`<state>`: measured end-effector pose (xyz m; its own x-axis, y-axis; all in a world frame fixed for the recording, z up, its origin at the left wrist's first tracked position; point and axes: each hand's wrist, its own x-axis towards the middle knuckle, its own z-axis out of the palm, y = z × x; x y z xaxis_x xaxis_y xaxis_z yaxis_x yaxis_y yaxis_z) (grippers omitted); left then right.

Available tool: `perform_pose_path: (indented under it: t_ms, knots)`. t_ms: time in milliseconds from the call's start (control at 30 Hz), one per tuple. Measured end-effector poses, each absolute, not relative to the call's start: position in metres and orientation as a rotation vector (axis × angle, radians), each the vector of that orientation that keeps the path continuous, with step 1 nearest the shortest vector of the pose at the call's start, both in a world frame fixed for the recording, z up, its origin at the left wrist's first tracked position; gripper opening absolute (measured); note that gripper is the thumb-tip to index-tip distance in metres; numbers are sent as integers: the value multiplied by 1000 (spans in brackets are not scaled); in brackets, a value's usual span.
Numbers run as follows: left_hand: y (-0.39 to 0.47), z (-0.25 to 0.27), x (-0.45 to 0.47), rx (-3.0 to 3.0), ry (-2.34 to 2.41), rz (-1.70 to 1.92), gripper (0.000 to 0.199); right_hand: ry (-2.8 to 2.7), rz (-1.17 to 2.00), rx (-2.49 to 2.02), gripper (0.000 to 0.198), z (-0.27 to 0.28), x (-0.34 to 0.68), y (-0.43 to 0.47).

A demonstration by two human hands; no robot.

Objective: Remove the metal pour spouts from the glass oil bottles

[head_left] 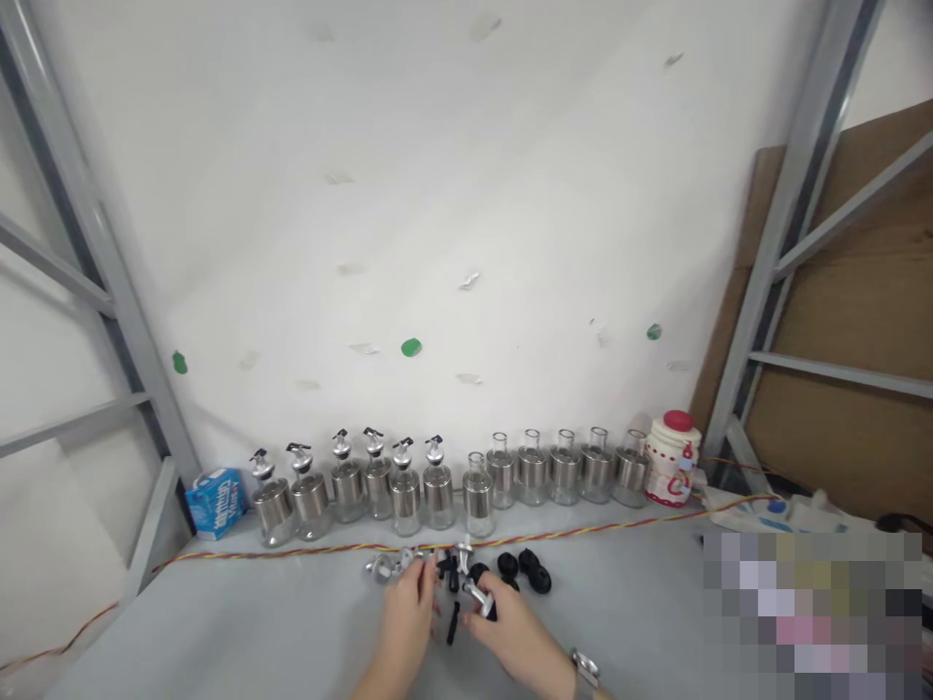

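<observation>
My right hand (510, 627) grips a silver pour spout (479, 599) with a dark base, held just above the table. The fingers of my left hand (409, 605) are drawn together at the loose parts; what lies in them, if anything, is hidden. Beside that hand are silver spout pieces (380, 568). Between the hands lies a slim black piece (453, 624), with more small black pieces (450, 572) above it. Another silver spout (464, 556) is behind my right fingers. Several round black stoppers (529, 562) rest to the right.
Along the wall stand glass bottles with metal bands; those on the left carry spouts (342, 445), those on the right have bare necks (566, 437). A twisted red-yellow cord (321, 554) crosses the table (277, 622). A blue box (216, 504) and a red-lidded jar (671, 462) flank the row.
</observation>
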<state>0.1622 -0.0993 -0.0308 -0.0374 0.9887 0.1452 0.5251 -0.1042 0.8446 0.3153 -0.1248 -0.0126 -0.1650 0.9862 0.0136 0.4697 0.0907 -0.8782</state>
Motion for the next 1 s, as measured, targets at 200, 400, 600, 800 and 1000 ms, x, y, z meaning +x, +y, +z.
perform_pose_path:
  t_ms: [200,400,600,800,1000]
  knots:
    - [-112,-17,165,1494,1457,1110,44,-1441,1208,-1282,13,-37,311,-108]
    - [-127,-2,165,1692,1356,1109,36,-1691,910,-1158,18,-13,319,-116]
    - [-137,-1,167,2201,1276,921,22,-1895,1006,-1058,41,-3,321,-132]
    - [-128,-18,166,2260,1525,992,26,-1595,1616,-875,63,4,325,-124]
    - [-130,-23,169,2369,1552,1109,28,-1392,1563,-1260,64,-12,306,-123]
